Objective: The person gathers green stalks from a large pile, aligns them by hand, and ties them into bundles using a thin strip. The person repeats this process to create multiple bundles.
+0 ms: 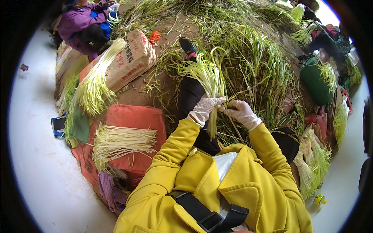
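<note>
My left hand (207, 107), in a white glove, grips a bunch of pale green leafy vegetable stalks (212, 77). The leaves fan out away from me, and the pale lower ends (213, 123) hang below my fist, over my dark trouser leg. Close beside it, my gloved right hand (243, 114) has its thumb and fingers pinched together on a thin dry leaf (233, 124) at the bunch's side. The fingertips nearly meet the left hand, and the exact contact is partly hidden. A big heap of loose green stalks (250, 64) lies just beyond both hands.
On my left, trimmed pale stalks (125, 142) lie across a red wrapped bundle (135, 115). Another bunch (102, 75) rests on a printed sack (131, 62). Tied bunches (310, 163) and a yellow bottle (320, 199) are at right. Co-workers sit at upper left (83, 26) and upper right (329, 38).
</note>
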Demonstrator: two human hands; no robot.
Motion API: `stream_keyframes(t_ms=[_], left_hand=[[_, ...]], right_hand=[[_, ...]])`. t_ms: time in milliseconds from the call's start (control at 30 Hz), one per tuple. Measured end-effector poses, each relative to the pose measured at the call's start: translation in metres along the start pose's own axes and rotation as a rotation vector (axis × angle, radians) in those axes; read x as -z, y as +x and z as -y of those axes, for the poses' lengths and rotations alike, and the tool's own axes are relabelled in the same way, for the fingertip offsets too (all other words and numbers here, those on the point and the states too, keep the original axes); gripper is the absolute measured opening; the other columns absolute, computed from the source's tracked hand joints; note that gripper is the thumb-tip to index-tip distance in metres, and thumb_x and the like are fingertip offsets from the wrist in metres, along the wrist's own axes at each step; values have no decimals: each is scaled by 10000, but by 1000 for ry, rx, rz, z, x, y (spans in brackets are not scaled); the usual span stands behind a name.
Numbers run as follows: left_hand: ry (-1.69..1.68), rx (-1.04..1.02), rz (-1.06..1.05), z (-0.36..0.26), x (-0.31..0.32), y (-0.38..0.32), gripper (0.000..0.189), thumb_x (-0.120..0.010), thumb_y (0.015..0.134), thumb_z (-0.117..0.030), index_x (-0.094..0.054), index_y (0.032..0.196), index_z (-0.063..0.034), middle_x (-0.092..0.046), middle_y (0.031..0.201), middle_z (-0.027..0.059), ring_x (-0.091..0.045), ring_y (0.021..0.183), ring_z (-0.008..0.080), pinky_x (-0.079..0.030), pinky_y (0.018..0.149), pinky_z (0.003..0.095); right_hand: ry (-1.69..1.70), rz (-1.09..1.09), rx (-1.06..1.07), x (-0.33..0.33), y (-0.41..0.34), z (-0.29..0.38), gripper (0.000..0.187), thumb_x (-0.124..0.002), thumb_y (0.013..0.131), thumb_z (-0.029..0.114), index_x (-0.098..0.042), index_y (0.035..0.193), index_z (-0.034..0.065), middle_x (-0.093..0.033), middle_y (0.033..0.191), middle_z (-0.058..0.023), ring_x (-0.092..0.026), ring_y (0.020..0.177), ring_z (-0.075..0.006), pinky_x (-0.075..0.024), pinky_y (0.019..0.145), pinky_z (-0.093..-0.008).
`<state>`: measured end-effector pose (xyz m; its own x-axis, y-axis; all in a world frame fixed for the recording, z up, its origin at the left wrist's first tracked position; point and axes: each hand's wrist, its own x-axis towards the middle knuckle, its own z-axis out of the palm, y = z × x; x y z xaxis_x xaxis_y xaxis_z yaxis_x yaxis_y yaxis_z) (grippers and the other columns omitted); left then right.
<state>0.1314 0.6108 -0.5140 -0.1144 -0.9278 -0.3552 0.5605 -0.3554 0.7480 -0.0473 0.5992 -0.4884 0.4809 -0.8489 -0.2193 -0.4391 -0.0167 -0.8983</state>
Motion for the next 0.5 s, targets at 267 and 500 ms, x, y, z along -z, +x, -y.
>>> stream_keyframes(t_ms=[267, 500], left_hand=[[-435, -173, -41, -25, 16, 4, 155, -634, 759, -27, -579, 894, 25, -510, 645, 20, -533, 552, 127, -514, 555, 274], [-23, -183, -4, -28, -8, -7, 205, -702, 759, -64, -582, 912, 1, -577, 743, 39, -557, 578, 113, -531, 528, 243]], right_hand=[[-537, -16, -90, 15, -39, -35, 149, -659, 818, 176, -656, 781, 32, -634, 695, -84, -583, 601, -172, -473, 569, -298], [-338, -165, -72, 66, -14, 31, 331, -682, 789, 306, -669, 948, 16, -666, 916, -137, -618, 824, -208, -486, 772, -319]])
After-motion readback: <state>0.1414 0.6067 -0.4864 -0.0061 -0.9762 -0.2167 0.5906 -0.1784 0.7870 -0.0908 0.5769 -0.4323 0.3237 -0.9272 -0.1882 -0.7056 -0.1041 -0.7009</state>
